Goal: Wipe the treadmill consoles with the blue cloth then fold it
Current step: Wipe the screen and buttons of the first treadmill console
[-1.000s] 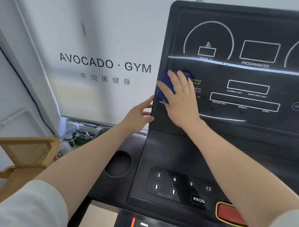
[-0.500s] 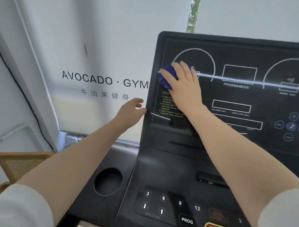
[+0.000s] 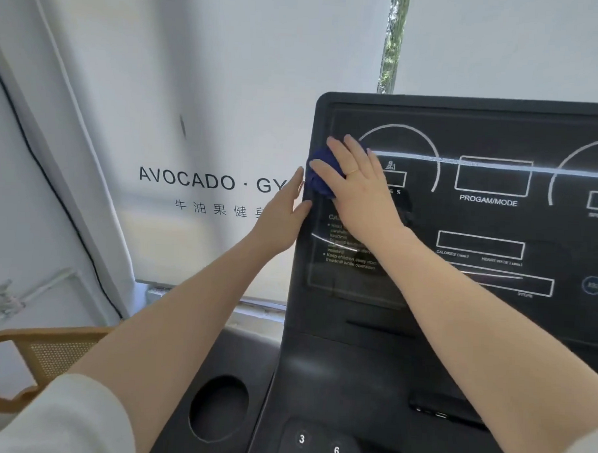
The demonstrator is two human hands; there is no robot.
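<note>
The black treadmill console (image 3: pixel 479 234) fills the right half of the view, its screen printed with white dials and boxes. A bunched blue cloth (image 3: pixel 322 181) lies against the screen's upper left corner. My right hand (image 3: pixel 357 184) presses the cloth flat to the screen with straight, spread fingers, and the hand covers most of the cloth. My left hand (image 3: pixel 284 212) rests on the console's left edge just below the cloth, fingers straight behind the edge and thumb on the front.
A round cup holder (image 3: pixel 218 407) sits in the grey tray left of the keypad (image 3: pixel 335 450). A dark phone-like slab (image 3: pixel 450 409) lies on the console ledge. A wooden cane chair (image 3: pixel 35 355) stands at lower left. A white blind printed AVOCADO GYM (image 3: pixel 207 181) hangs behind.
My right hand has carried the cloth up the screen's left side to the upper left corner. My left hand has slid higher along the console's edge. The camera tilted upward.
</note>
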